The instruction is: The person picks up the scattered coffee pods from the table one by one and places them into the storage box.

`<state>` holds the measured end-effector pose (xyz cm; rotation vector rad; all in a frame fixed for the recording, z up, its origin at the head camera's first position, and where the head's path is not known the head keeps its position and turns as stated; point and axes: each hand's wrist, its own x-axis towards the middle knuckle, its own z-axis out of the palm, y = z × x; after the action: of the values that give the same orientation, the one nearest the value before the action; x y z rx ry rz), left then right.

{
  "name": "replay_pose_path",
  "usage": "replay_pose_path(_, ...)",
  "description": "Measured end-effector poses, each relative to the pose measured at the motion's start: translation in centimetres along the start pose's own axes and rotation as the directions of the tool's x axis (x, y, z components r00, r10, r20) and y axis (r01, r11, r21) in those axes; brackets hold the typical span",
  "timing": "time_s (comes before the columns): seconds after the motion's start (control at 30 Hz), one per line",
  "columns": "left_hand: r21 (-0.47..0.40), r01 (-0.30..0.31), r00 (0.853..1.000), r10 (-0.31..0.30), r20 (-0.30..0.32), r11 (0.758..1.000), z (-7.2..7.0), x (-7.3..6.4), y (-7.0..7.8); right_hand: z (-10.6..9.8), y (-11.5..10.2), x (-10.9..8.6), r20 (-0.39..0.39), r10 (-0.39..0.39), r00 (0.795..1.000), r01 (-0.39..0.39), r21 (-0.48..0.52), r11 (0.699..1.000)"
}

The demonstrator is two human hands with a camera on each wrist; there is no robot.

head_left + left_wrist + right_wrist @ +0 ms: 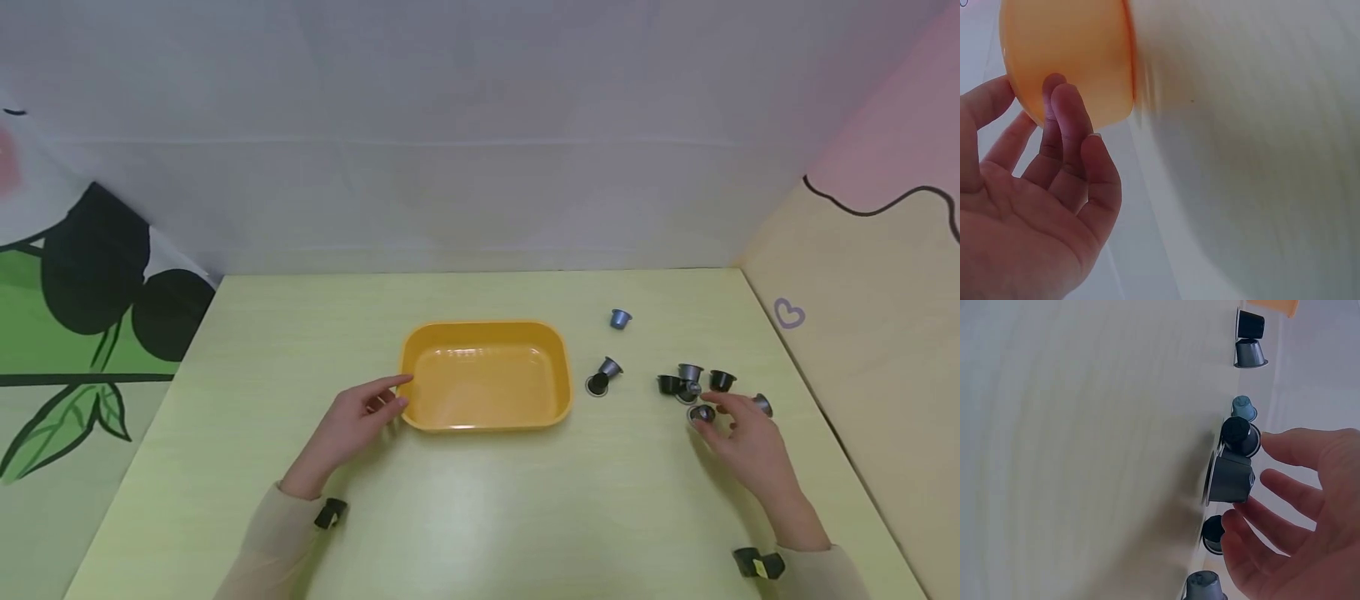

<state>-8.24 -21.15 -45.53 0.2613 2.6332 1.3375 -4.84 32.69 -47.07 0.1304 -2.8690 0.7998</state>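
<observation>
At the left end of a yellow-orange tray (487, 423) is my left hand (356, 421), its thumb and index finger touching the rim. In the left wrist view, the other fingers bend loosely beside the tray's outer wall (1085, 44). My right hand (753, 442) reaches over a cluster of small coffee capsules, thumb and index finger spread around a dark capsule (702, 414). The right wrist view shows a grey capsule (1232, 478) on the table just beyond the fingertips. Close by are a black capsule (722, 380), a grey capsule (690, 372) and another black capsule (668, 384).
Between tray and cluster, a black capsule (597, 383) leans against a grey one (611, 367). A blue capsule (620, 318) stands farther back. Another grey capsule (762, 405) sits right of my right hand. The pale table (465, 517) meets a backdrop at its far edge.
</observation>
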Motion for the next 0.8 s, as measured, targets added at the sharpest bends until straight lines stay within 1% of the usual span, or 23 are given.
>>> replay_pose_path(0.13, -0.021, 0.011, 1.000, -0.011, 0.002, 1.000, 0.1, 0.3, 0.0, 0.2, 0.1, 0.2, 0.024, 0.004, 1.000, -0.004, 0.008, 1.000)
replay_pose_path(0.3, -0.049, 0.045, 0.999, -0.045, 0.004, 0.998, 0.3, 0.7, 0.2, 0.3, 0.1, 0.4, 0.058, 0.008, 0.998, -0.009, 0.006, 1.000)
replay_pose_path(0.43, -0.057, 0.077, 0.997, -0.076, 0.023, 0.995, 0.4, 0.9, 0.3, 0.2, 0.0, 0.4, 0.071, -0.009, 0.997, 0.009, 0.000, 1.000)
replay_pose_path(0.53, -0.053, 0.090, 0.995, -0.088, 0.038, 0.995, 0.4, 1.0, 0.2, 0.2, -0.1, 0.4, 0.081, -0.014, 0.997, 0.013, 0.008, 1.000)
replay_pose_path(0.63, -0.057, 0.091, 0.995, -0.088, 0.046, 0.994, 0.5, 1.1, 0.1, 0.1, -0.2, 0.3, 0.097, -0.001, 0.995, -0.001, 0.020, 1.000)
replay_pose_path(0.8, -0.078, 0.071, 0.997, -0.067, 0.049, 0.994, 0.5, 1.1, 0.0, 0.1, -0.2, 0.3, 0.124, 0.024, 0.992, -0.028, 0.029, 0.999)
